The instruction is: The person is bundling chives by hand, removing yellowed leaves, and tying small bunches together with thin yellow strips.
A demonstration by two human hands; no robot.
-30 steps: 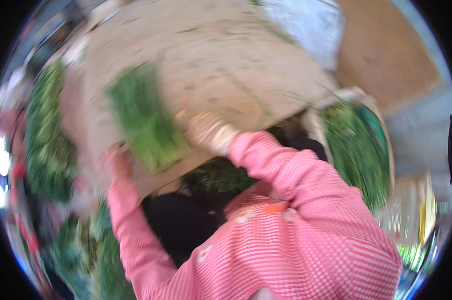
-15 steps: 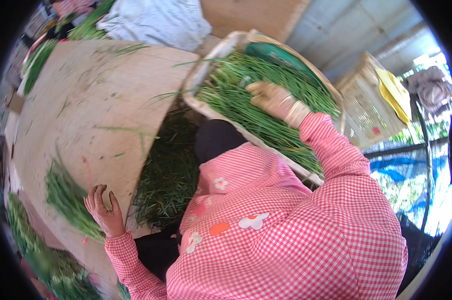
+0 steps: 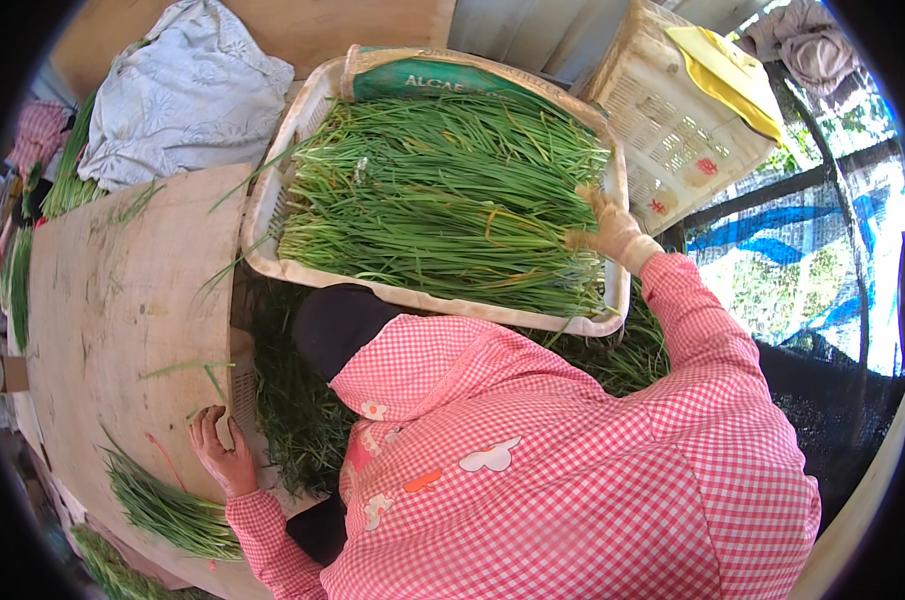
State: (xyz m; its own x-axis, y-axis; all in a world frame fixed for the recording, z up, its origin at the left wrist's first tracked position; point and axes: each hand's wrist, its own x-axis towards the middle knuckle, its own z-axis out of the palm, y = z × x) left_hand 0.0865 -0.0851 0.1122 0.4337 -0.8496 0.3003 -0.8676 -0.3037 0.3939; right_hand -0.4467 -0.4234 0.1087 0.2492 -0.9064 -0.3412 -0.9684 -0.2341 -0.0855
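Observation:
A white plastic crate (image 3: 262, 235) holds a thick layer of garlic chives (image 3: 442, 190), pale ends to the left and green tips to the right. My right hand (image 3: 612, 232), in a pale glove, rests at the tips by the crate's right wall, its thumb and fingers apart over the leaves. My left hand (image 3: 224, 452), its fingers soiled, hovers over the edge of a wooden board (image 3: 122, 300). Its fingers are loosely curved and apart, with nothing in them. Beside it on the board lies a smaller bunch of chives (image 3: 167, 505), near a thin red tie (image 3: 165, 458).
A pale cloth (image 3: 187, 95) covers something at the far left. Behind the crate's right end stands a cream plastic basket (image 3: 662, 120) with a yellow cloth (image 3: 727, 75). Loose dark green leaves (image 3: 292, 400) lie below the board's edge. A green printed sack (image 3: 452, 78) lines the crate's back.
My view has swung toward the crate, showing all of it. My right hand has moved from the middle of the chives to their right end. My left hand stays over the board, still empty.

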